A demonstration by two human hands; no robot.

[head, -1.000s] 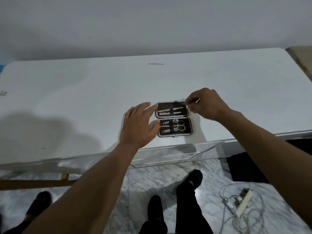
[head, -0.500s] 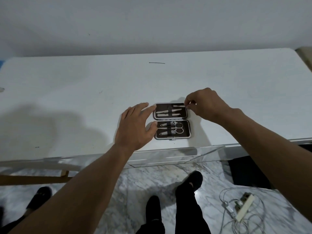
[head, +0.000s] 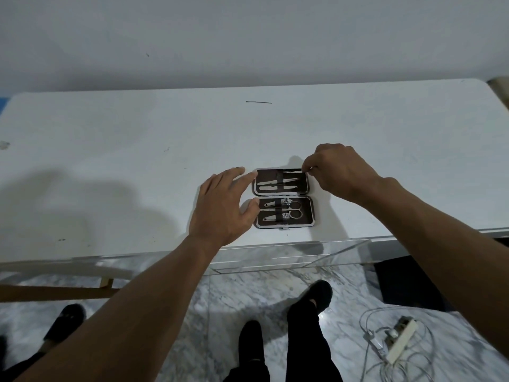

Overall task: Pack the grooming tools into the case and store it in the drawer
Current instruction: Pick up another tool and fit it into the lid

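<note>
A dark brown grooming case (head: 308, 221) with a silver rim lies open flat on the white table (head: 137, 161), near its front edge. Its near half holds scissors (head: 293, 210), clippers and a file under a strap. Its far half holds tweezers (head: 275, 183) and other slim tools. My left hand (head: 223, 208) rests flat against the case's left side, index fingertip and thumb touching the rim. My right hand (head: 338, 169) pinches a thin metal tool (head: 292, 170) at the far half's top right corner, the tool lying along the top edge.
A thin dark stick (head: 259, 102) lies far back on the table. A clear acrylic drawer (head: 289, 257) stands out below the front edge. On the marble floor are my feet, another person's shoe at the left and a power strip (head: 399, 340) with cables.
My right hand has lowered the thin tool from above the case's corner into the top edge of the far half. My left hand stays against the case's left side.
</note>
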